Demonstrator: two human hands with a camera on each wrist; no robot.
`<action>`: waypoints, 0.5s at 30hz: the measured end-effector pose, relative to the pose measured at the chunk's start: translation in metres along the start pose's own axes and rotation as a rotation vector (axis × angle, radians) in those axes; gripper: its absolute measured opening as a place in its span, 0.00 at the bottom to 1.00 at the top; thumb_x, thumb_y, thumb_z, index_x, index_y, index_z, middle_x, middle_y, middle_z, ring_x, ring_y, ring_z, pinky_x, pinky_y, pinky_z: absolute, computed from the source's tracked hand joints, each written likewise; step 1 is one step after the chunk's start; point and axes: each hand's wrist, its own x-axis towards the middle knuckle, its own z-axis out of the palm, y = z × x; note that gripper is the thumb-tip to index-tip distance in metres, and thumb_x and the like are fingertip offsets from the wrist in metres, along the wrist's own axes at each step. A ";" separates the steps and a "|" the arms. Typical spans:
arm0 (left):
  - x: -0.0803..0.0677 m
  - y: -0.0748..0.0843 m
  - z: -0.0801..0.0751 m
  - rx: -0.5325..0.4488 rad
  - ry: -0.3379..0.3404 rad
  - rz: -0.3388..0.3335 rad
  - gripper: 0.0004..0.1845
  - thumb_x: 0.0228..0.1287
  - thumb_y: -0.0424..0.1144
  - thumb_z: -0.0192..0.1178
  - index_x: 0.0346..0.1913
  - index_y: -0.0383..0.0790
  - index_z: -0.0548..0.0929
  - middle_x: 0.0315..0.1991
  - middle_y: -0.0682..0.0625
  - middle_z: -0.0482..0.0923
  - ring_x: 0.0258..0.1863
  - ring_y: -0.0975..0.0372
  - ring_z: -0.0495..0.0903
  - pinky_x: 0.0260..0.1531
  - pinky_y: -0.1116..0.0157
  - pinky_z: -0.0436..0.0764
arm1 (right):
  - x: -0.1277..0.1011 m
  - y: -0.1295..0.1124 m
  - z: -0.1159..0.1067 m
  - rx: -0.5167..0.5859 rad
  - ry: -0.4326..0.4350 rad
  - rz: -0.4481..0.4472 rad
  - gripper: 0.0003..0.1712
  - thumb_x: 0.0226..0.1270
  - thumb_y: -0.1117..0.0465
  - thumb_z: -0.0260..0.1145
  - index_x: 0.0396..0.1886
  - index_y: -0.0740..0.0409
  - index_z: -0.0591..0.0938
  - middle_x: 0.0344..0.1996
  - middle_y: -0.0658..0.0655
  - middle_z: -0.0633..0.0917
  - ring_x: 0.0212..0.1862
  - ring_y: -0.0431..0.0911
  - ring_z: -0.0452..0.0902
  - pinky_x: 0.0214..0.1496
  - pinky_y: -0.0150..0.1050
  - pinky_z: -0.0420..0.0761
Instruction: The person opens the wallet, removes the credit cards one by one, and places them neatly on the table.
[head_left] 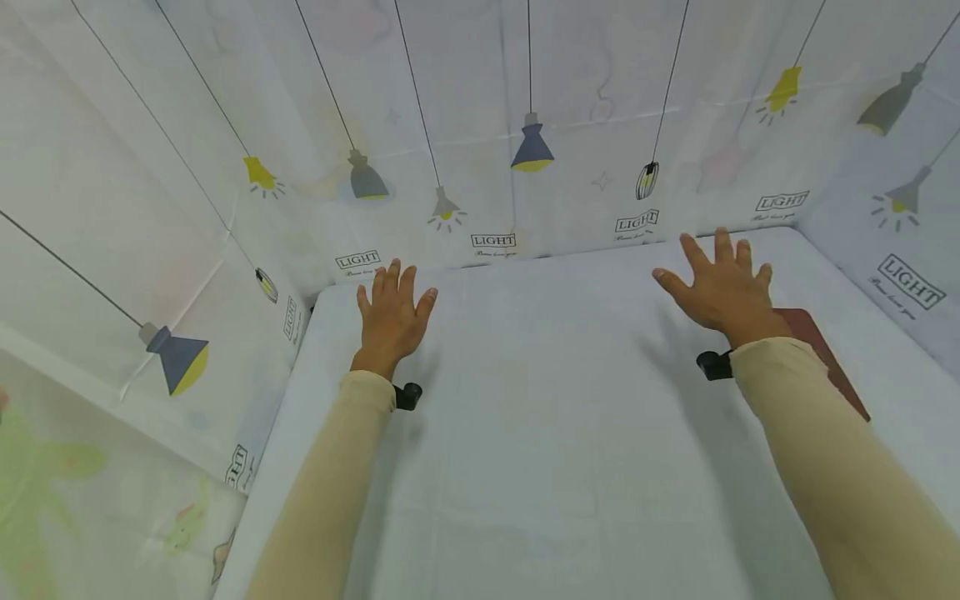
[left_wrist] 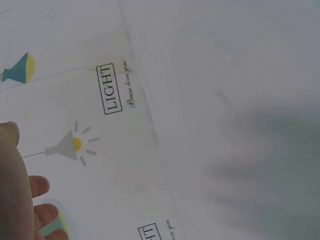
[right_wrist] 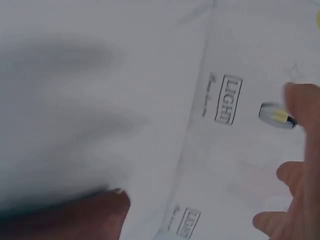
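Beige sleeves [head_left: 322,492] are seen entering from the bottom of the head view, one at lower left and one at lower right, each ending in a small black wrist camera. Both hands are held out over a white tabletop [head_left: 555,417], palms down, nothing being grasped. The left hand [head_left: 392,317] is seen left of centre with its fingers straight and close together, near the far edge of the tabletop. The right hand [head_left: 718,287] is seen right of centre with its fingers straight and spread apart. Whether either palm touches the surface cannot be told. A reddish-brown flat board [head_left: 825,354] lies on the tabletop just beside and partly under the right wrist, at the right of the frame. Behind and to both sides, white cloth walls [head_left: 480,125] printed with hanging lamps and the word "LIGHT" are seen.
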 end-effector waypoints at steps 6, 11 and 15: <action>-0.001 -0.011 0.003 -0.020 -0.041 -0.021 0.36 0.84 0.62 0.37 0.81 0.41 0.59 0.84 0.40 0.48 0.83 0.44 0.45 0.77 0.35 0.44 | -0.017 0.071 -0.005 0.103 -0.157 0.196 0.67 0.69 0.21 0.50 0.84 0.62 0.35 0.74 0.88 0.36 0.71 0.87 0.38 0.63 0.86 0.51; -0.006 -0.017 0.011 -0.043 -0.155 -0.034 0.34 0.84 0.60 0.40 0.78 0.38 0.65 0.82 0.38 0.54 0.81 0.44 0.53 0.76 0.38 0.56 | -0.042 0.119 -0.011 0.089 -0.387 0.407 0.74 0.64 0.17 0.50 0.78 0.78 0.42 0.59 0.91 0.54 0.56 0.78 0.61 0.52 0.74 0.74; -0.011 -0.020 0.019 -0.087 -0.248 -0.050 0.33 0.84 0.58 0.42 0.77 0.37 0.67 0.79 0.38 0.60 0.78 0.43 0.59 0.75 0.39 0.60 | -0.052 0.138 -0.006 0.046 -0.527 0.487 0.77 0.62 0.14 0.46 0.71 0.88 0.51 0.58 0.87 0.63 0.54 0.70 0.69 0.55 0.66 0.78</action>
